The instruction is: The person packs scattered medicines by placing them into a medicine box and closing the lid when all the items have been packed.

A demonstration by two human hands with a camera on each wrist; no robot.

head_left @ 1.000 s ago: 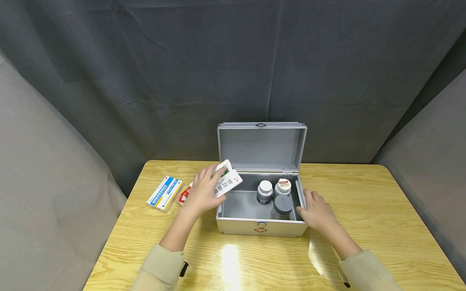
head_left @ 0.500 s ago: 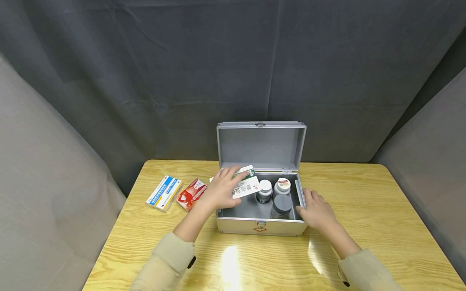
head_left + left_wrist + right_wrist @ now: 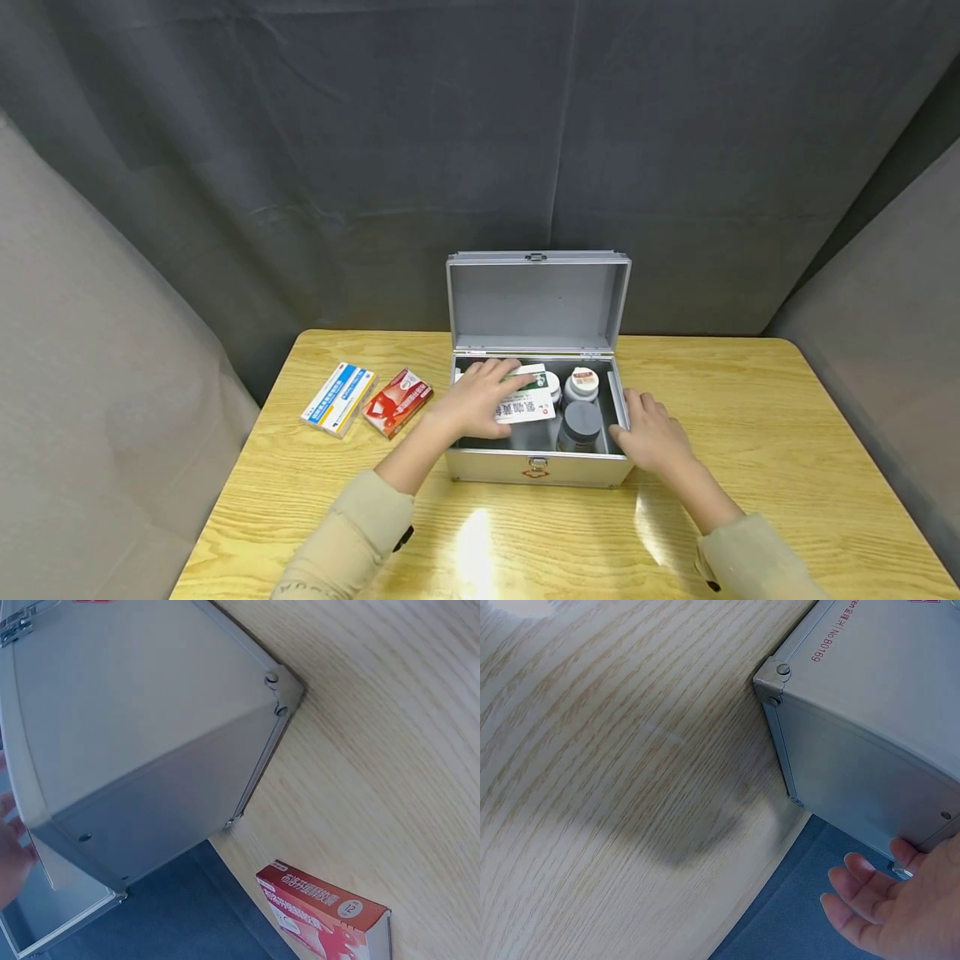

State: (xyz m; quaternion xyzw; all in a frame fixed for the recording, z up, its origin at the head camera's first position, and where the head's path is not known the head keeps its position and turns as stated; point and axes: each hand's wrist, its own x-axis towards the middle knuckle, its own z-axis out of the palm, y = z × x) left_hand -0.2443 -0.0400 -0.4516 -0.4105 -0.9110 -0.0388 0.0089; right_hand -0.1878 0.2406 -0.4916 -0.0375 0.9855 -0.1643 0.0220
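Observation:
My left hand (image 3: pixel 480 402) holds a white and green medicine box (image 3: pixel 527 406) by its left part, over the mouth of the metal first-aid case (image 3: pixel 540 469). The case's lid stands raised at the back. Inside are a white-capped bottle (image 3: pixel 583 382), a grey-capped bottle (image 3: pixel 581 425) and another white-capped bottle (image 3: pixel 553 388), partly covered by the medicine box. My right hand (image 3: pixel 657 436) rests at the case's right side, thumb at the rim. In the right wrist view, its fingers (image 3: pixel 864 879) look loosely bent beside the wall.
Left of the case, a red medicine box (image 3: pixel 398 402) lies on the wooden table (image 3: pixel 750 417). A blue and white medicine box (image 3: pixel 339 398) lies farther left. A dark curtain (image 3: pixel 375 167) hangs behind the table.
From left of the case, my left hand has moved right with the white and green box, over the opening. The red box has come into full view. My right hand has stayed put.

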